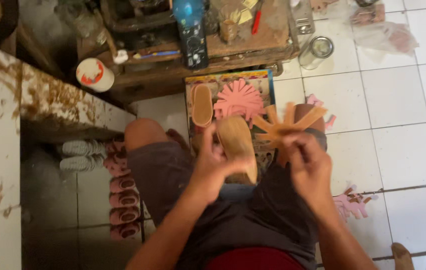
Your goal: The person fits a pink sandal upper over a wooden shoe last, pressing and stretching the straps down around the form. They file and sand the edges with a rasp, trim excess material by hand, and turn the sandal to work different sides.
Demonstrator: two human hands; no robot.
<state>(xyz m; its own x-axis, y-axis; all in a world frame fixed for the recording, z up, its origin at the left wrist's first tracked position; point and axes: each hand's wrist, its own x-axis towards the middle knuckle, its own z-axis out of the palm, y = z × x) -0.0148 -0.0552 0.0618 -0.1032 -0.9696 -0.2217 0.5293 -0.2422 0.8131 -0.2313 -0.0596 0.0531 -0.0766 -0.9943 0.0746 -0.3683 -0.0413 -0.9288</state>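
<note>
Head view, left hand [218, 162] gripping tan sole [236, 145], right hand [307, 162] pinching what looks like a fringed cutout [283, 122]

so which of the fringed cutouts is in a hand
The tan cutout, pinched by the right hand; the pink ones lie on the board and floor.

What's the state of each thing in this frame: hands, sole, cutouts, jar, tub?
left hand: closed around tan sole, raised over lap
right hand: pinching tan fringed cutout
tan sole: held tilted, on edge
tan fringed cutout: held up, strips fanned out
pink fringed cutout: lying flat on the board
second sole: lying flat beside the pink cutout
glass jar: on its side on the tiles
white tub: tipped over, lid on
</note>
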